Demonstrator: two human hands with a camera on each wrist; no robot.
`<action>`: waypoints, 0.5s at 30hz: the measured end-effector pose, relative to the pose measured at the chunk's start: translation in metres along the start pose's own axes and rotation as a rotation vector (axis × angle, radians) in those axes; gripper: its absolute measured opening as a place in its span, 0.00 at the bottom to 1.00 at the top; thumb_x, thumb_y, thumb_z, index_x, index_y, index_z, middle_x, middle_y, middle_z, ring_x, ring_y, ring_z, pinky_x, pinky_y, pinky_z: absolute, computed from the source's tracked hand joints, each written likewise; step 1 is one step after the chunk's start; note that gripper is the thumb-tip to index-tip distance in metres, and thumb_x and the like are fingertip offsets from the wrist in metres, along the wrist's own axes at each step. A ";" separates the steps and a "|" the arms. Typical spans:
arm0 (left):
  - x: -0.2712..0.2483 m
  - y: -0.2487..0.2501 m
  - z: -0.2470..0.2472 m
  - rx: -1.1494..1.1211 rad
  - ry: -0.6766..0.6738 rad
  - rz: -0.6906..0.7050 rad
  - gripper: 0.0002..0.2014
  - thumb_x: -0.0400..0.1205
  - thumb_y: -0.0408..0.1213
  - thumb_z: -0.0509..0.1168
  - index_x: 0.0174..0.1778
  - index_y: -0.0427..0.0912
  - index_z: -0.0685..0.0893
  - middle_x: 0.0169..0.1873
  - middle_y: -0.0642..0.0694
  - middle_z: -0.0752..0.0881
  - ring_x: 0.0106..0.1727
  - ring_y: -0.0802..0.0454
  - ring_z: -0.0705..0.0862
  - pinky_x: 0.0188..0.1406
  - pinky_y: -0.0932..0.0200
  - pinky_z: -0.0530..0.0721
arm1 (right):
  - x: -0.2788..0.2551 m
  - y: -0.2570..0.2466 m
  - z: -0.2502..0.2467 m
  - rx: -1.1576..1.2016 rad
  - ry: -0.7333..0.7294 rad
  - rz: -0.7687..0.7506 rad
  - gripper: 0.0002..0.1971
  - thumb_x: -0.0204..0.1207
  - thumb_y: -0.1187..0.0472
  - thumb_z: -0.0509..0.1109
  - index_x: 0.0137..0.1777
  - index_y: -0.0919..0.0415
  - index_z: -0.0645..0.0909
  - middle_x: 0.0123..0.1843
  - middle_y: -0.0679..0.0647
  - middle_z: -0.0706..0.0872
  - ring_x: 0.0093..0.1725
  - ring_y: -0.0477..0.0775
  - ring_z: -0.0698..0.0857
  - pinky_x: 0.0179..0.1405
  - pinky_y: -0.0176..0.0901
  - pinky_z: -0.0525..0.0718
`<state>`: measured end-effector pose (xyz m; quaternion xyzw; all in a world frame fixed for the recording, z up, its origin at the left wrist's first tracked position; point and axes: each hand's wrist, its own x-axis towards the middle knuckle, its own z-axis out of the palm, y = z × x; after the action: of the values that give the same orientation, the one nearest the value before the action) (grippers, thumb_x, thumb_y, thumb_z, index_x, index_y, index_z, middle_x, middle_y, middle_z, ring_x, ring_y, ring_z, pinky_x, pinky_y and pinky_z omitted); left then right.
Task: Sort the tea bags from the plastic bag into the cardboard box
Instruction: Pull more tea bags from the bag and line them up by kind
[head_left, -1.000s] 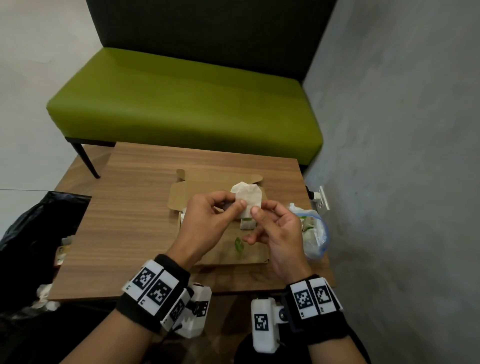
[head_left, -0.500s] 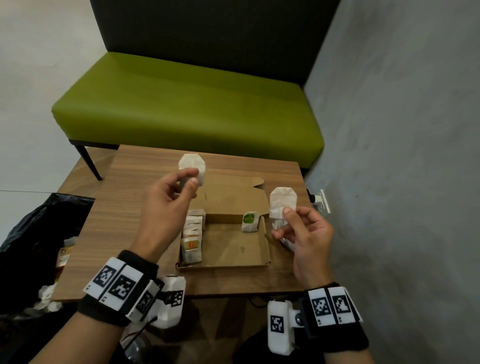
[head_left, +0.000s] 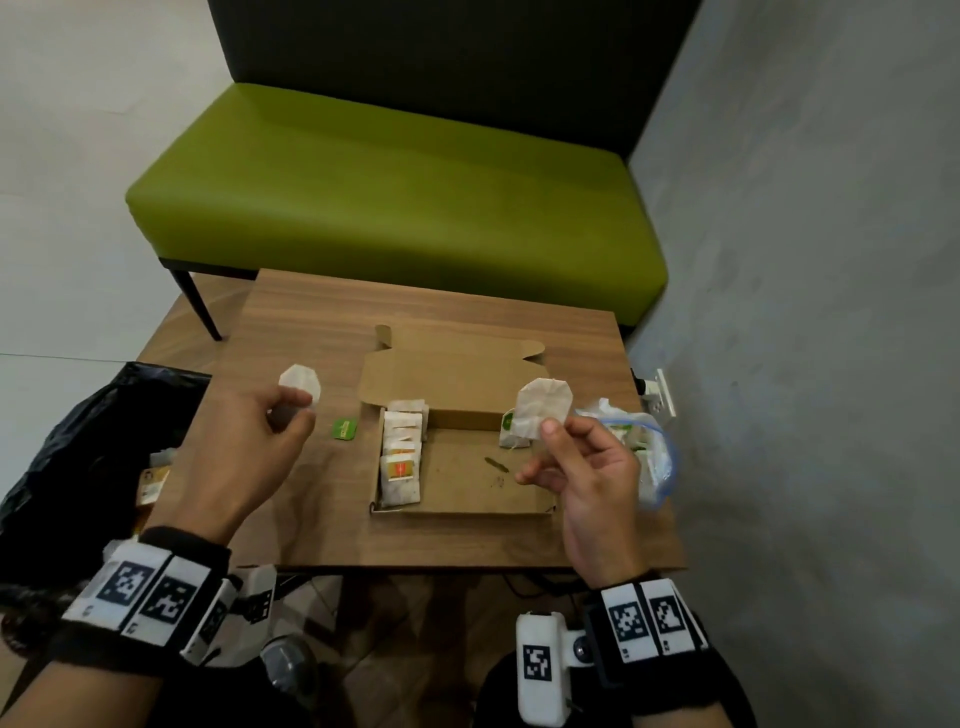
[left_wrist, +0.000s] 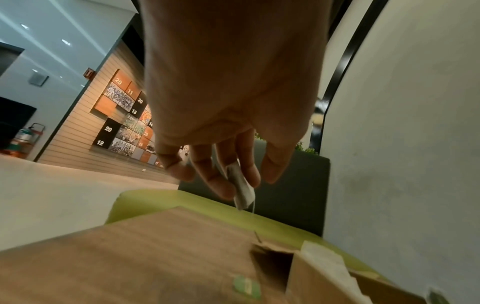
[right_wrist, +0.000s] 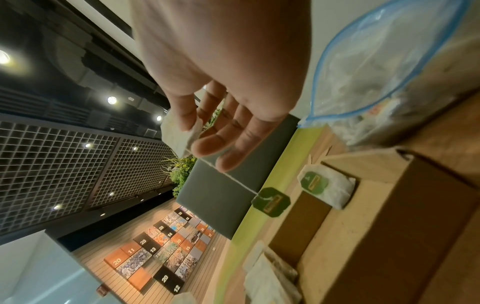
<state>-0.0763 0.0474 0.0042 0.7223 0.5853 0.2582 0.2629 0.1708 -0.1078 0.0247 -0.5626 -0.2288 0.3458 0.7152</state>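
My left hand (head_left: 291, 415) pinches a white tea bag (head_left: 301, 383) above the table, left of the open cardboard box (head_left: 462, 512). Its green tag (head_left: 345, 429) lies on the wood beside the box. That same tea bag (left_wrist: 242, 191) shows between the left fingers in the left wrist view. My right hand (head_left: 558, 441) pinches a second tea bag (head_left: 543, 408) over the box's right edge; its string and green tag (right_wrist: 271, 202) dangle. A row of tea bags (head_left: 401, 457) stands along the box's left wall, and one green-tagged bag (head_left: 511, 434) leans at the far right corner.
The clear plastic bag (head_left: 647, 457) with a blue zip rim lies at the table's right edge by the grey wall. A black rubbish bag (head_left: 78, 457) sits on the floor to the left. A green bench (head_left: 395, 208) stands behind the wooden table (head_left: 311, 535).
The two hands have pulled apart, each with one tea bag. The left hand moved down and left of the box; the right hand stays over the box's right edge.
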 end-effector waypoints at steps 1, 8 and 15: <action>-0.003 -0.005 0.001 0.028 -0.053 -0.019 0.06 0.80 0.39 0.71 0.52 0.48 0.90 0.45 0.46 0.89 0.42 0.52 0.85 0.45 0.52 0.83 | -0.002 0.003 0.004 0.002 -0.021 0.006 0.09 0.71 0.61 0.76 0.45 0.66 0.86 0.32 0.59 0.86 0.26 0.56 0.82 0.29 0.50 0.88; -0.020 -0.004 -0.008 0.333 -0.167 -0.006 0.07 0.83 0.46 0.67 0.53 0.57 0.88 0.63 0.50 0.88 0.50 0.49 0.88 0.45 0.55 0.80 | -0.016 0.037 0.037 -0.026 -0.096 0.152 0.14 0.67 0.59 0.78 0.49 0.67 0.87 0.38 0.53 0.88 0.26 0.48 0.76 0.30 0.50 0.89; -0.044 0.034 0.017 -0.565 -0.296 0.047 0.17 0.76 0.54 0.71 0.57 0.51 0.88 0.49 0.56 0.90 0.48 0.56 0.88 0.41 0.57 0.84 | -0.033 0.053 0.064 -0.008 -0.156 0.215 0.12 0.70 0.60 0.77 0.49 0.68 0.88 0.34 0.55 0.86 0.26 0.48 0.73 0.26 0.46 0.86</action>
<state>-0.0485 -0.0026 0.0117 0.6637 0.4292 0.3084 0.5293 0.0908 -0.0851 -0.0072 -0.5583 -0.2236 0.4622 0.6517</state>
